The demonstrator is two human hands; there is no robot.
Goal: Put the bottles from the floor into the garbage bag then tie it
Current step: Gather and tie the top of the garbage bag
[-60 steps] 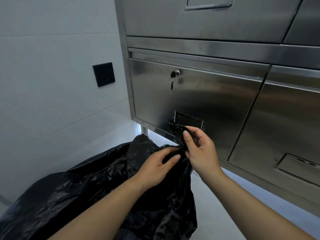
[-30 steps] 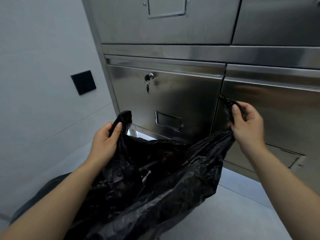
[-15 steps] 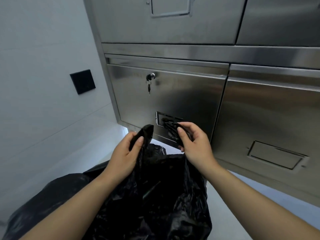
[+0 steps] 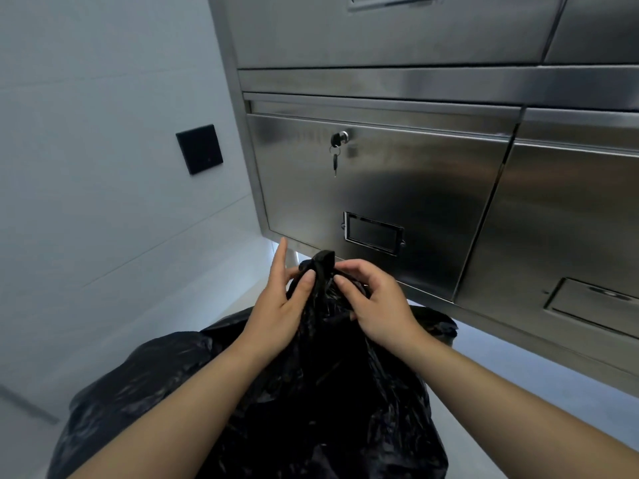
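Hands have closed in since half a second ago: the two bag ends held apart then are now bunched into one neck. Left hand (image 4: 276,305) pinches the garbage bag (image 4: 321,392) just under its top between thumb and fingers, index finger sticking straight up. Right hand (image 4: 377,299) grips the same neck from the other side, fingers curled over the plastic, thumb tip close to the left thumb. A short black tab of bag pokes up between them. The bag sits low between the forearms in front of the steel cabinet (image 4: 397,188) and spreads down-left. Bottles not visible. Key (image 4: 335,164) hangs from the cabinet lock; black wall plate (image 4: 200,148) on the left wall.
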